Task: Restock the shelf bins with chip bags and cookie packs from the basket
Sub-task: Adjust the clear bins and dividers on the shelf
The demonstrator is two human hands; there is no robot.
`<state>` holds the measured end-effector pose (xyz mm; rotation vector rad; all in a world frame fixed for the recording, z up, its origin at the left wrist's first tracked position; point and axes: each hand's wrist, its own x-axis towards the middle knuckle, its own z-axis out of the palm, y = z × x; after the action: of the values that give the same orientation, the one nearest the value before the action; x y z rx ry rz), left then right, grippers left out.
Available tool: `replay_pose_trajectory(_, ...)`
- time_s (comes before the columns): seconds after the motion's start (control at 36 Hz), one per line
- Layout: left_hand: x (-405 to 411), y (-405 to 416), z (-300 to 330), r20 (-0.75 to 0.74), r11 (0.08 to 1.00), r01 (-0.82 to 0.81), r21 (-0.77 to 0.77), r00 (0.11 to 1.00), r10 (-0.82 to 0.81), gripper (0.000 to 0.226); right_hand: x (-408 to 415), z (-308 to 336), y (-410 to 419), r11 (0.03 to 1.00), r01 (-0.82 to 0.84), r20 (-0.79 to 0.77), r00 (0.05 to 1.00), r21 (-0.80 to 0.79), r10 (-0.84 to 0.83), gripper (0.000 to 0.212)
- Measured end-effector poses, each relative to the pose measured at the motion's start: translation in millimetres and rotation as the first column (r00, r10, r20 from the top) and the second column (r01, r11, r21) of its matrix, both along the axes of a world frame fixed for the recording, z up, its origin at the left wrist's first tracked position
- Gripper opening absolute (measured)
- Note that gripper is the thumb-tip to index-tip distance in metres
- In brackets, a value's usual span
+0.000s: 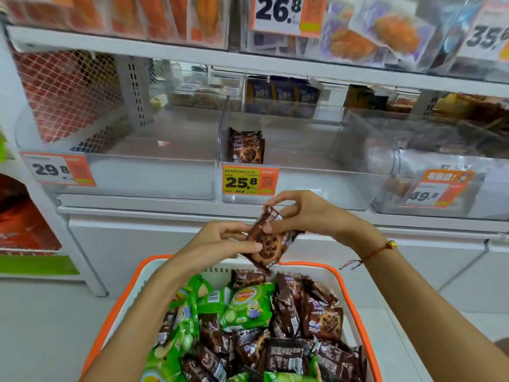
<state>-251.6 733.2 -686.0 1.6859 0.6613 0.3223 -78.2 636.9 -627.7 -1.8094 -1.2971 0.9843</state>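
Both my hands hold one brown cookie pack (268,244) above the basket, in front of the shelf. My left hand (220,241) pinches its lower left side and my right hand (297,213) pinches its top edge. Below them the white basket with an orange rim (347,293) is full of brown cookie packs (321,318) and green chip bags (248,304). The clear middle bin (303,186), tagged 25.8, holds one upright cookie pack (246,146) at its left. The clear left bin (137,175), tagged 29.8, shows nothing inside.
A clear bin (440,188) tagged 49.8 stands at the right with dark goods inside. The shelf above carries bins of orange and purple packs. Blue boxes (282,96) stand behind the middle bin. A white shelf ledge (165,210) runs under the bins.
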Motion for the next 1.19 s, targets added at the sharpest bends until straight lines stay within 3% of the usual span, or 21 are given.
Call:
replay_pose_trajectory(0.11,3,-4,7,0.21,0.985,-0.121,-0.119,0.967,0.145,0.021,-4,9,5,0.971,0.184,-0.049,0.983,0.155,-0.178,0.046)
replay_pose_trajectory(0.19,9,-6,14,0.342,0.964,-0.206,-0.167,0.905,0.252,0.021,-4,16,8,0.966,0.21,-0.113,0.974,0.149,-0.195,0.054)
replay_pose_trajectory(0.39,28,9,43,0.544,0.928,-0.371,0.033,0.785,0.295,0.022,-9,42,36,0.905,0.216,-0.168,0.972,0.367,-0.164,0.031)
replay_pose_trajectory(0.5,27,40,56,0.589,0.762,-0.6,0.244,0.716,0.374,0.022,16,65,70,0.873,0.275,-0.113,0.961,0.402,-0.25,0.05)
replay_pose_trajectory(0.61,29,81,63,0.521,0.573,-0.661,0.485,0.744,0.418,0.019,43,83,111,0.916,0.203,0.122,0.958,0.347,-0.258,0.031)
replay_pose_trajectory(0.67,31,100,62,0.448,0.544,-0.616,0.57,0.788,0.422,0.028,56,79,137,0.957,0.142,0.352,0.908,0.254,-0.228,0.044)
replay_pose_trajectory(0.75,32,116,57,0.333,0.571,-0.509,0.644,0.858,0.391,0.037,64,65,167,1.0,0.029,0.631,0.775,-0.005,-0.02,0.046)
replay_pose_trajectory(0.86,30,122,52,0.204,0.677,-0.389,0.625,0.918,0.34,0.035,63,38,192,0.967,-0.061,0.77,0.594,-0.247,0.234,0.045)
replay_pose_trajectory(1.03,32,125,49,0.221,0.719,-0.389,0.576,0.921,0.322,0.025,66,19,211,0.972,-0.186,0.846,0.486,-0.146,0.22,0.04)
replay_pose_trajectory(1.19,32,125,51,0.202,0.729,-0.375,0.573,0.926,0.317,0.026,75,18,209,0.964,-0.258,0.937,0.318,-0.059,0.142,0.041)
